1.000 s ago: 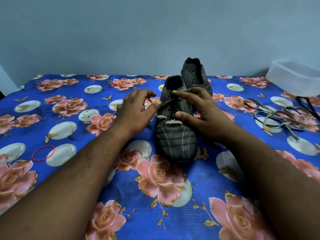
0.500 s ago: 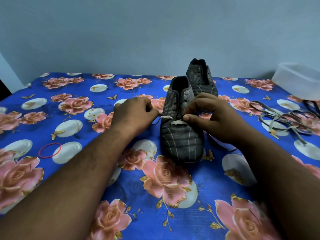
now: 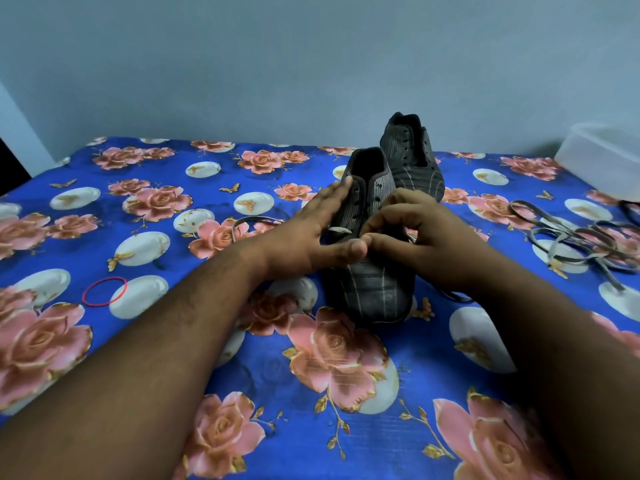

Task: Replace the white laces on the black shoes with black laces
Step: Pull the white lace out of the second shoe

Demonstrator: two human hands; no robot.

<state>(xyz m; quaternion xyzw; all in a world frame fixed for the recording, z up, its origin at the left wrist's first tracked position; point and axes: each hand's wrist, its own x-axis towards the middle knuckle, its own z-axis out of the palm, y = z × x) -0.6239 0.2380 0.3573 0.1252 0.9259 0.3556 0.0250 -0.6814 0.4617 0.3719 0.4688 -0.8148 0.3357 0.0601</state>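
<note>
The near shoe (image 3: 369, 258) stood on the flowered table (image 3: 207, 341) with its toe toward the person and its long axis running straight away from them; the second shoe (image 3: 412, 161) sat just behind it. The left hand (image 3: 311, 233) lay flat against the shoe's left side, fingers straight, thumb across the vamp. The right hand (image 3: 415, 233) hovered over the tongue with fingers curled, apparently pinching a lace, though the pinch itself was hidden. A pale lace tip (image 3: 337, 230) poked from a left eyelet, right beside the left hand and nearer to it than to the right. A dark lace (image 3: 252, 221) trailed left. Loose laces (image 3: 581, 237) lay well apart on the right.
</note>
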